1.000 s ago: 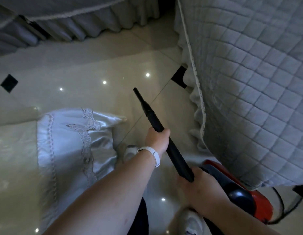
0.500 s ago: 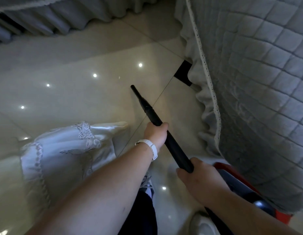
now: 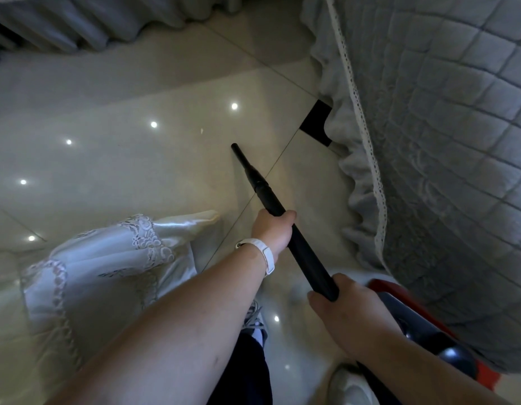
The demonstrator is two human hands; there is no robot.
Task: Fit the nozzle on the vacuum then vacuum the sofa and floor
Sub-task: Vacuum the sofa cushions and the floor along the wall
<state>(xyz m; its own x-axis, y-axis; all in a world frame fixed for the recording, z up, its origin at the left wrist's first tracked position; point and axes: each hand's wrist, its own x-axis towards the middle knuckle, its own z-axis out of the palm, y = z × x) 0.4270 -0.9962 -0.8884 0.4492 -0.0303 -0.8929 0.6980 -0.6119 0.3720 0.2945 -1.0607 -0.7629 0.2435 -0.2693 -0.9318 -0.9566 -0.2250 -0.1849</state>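
Sofa flanks nozzle; cushion lies left.

Glossy cream floor tiles with a black corner inset reflect small ceiling lights. Right of the inset hangs a quilted grey sofa cover with lace trim; a pleated grey skirt lies beyond it.

I'm in a home living room: glossy tiled floor, quilted lace-trimmed sofa cover, satin cushion beside me.
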